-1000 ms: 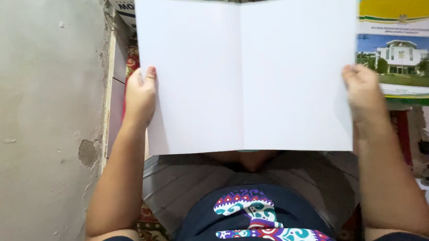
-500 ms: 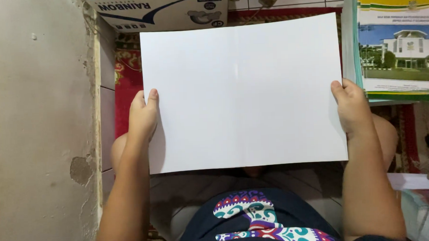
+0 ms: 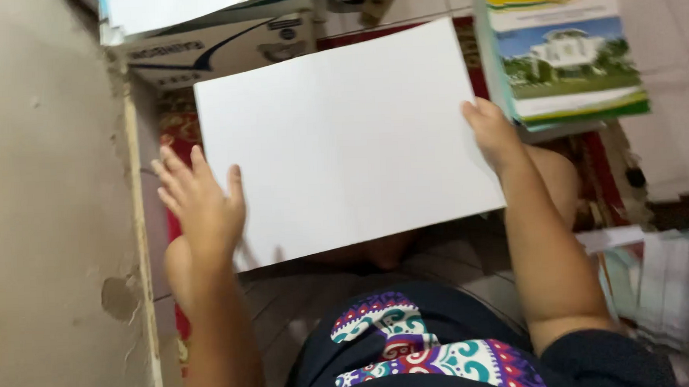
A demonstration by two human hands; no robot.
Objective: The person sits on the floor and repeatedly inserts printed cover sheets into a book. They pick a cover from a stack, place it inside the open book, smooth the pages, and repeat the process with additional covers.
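Observation:
A large blank white sheet (image 3: 343, 140) lies flat and slightly tilted in front of me, above my crossed legs. My right hand (image 3: 491, 135) grips its right edge with thumb on top. My left hand (image 3: 200, 202) hovers at the sheet's lower left corner, fingers spread, and seems off the paper. Below are my knees and a dark shirt with a colourful pattern (image 3: 418, 343).
A stack of booklets with a building photo on a green and yellow cover (image 3: 565, 56) lies at the upper right. A cardboard box (image 3: 217, 41) sits at the top left. A rough grey wall (image 3: 47, 211) runs down the left. Loose papers (image 3: 661, 282) lie at the right.
The folded sheet has been opened flat and lowered, tilting counter-clockwise. My left hand has let go of the left edge and spread its fingers. My view shifted right.

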